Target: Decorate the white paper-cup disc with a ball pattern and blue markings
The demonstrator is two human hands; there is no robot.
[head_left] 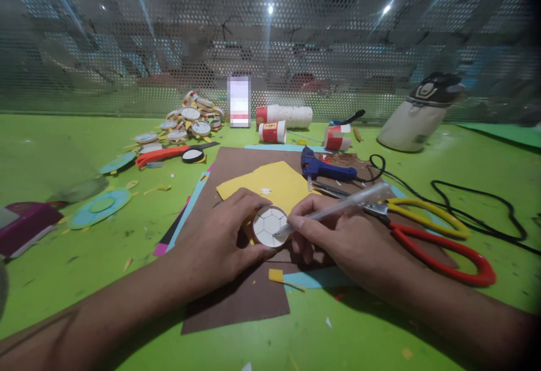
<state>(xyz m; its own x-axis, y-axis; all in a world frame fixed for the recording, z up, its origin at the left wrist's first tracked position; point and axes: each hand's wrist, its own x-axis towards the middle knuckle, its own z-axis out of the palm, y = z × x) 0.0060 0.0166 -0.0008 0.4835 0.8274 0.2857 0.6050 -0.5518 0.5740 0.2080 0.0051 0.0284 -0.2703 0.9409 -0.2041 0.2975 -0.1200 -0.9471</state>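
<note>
Left fingers [248, 197] kinda hug the white disc [265, 228]; right fingers [315, 229] pinch the pen [333, 207], slanting up-right off the disc's face.

scissors [384, 217] right of the disc [266, 225], glue gun [332, 171] behind them, paper cups [273, 132] further back, prob a phone [239, 103] left of those

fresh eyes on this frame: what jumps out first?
Front and centre, the white disc with black lines, gripped by the left hand while the right hand holds a pen with its tip at those lines. Next, the scissors with red and yellow handles at right, a blue glue gun just beyond. Then the pile of discs at back left.
</note>
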